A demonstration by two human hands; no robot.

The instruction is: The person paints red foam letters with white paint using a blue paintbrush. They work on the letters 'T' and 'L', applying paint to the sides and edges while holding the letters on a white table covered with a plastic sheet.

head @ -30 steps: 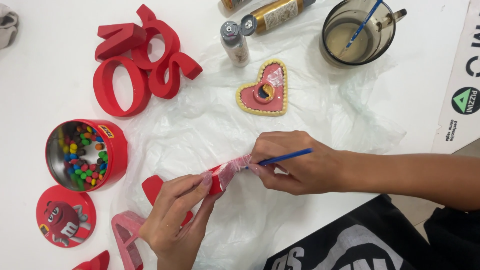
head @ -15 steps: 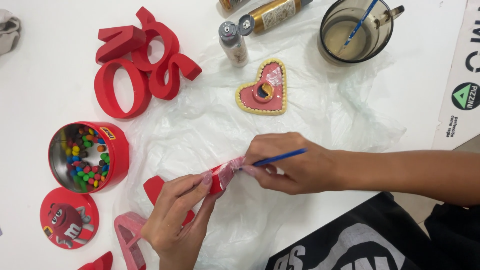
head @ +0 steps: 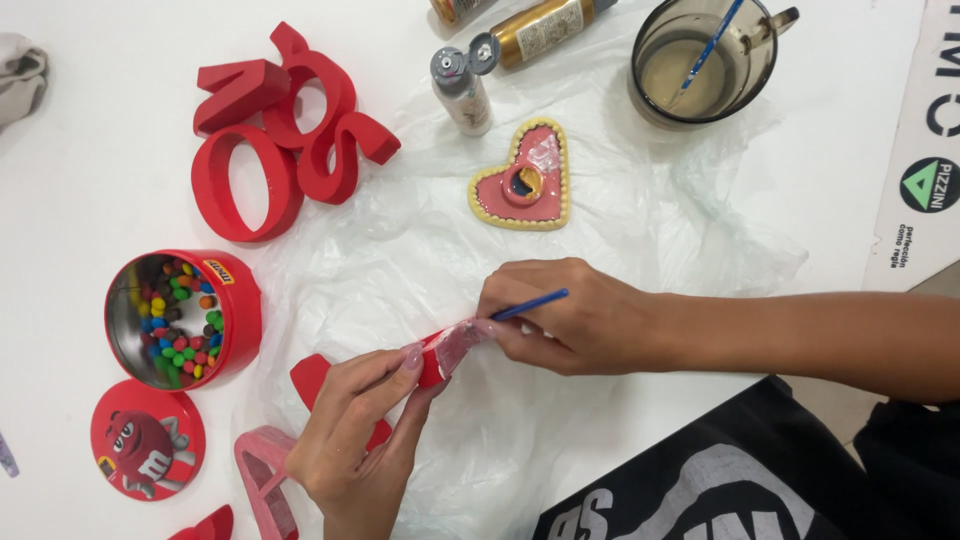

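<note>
Your left side's crowded: candy tin [head: 180, 318], its lid [head: 147, 438] and red letters [head: 285, 125] block it. Bare plastic sheet [head: 660, 230] between heart dish [head: 523, 180] and your right hand [head: 570, 318] gives room.

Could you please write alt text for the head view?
The left hand holds a small red piece while the right hand paints it pink with a blue brush, over a plastic sheet beside red letters.
</note>
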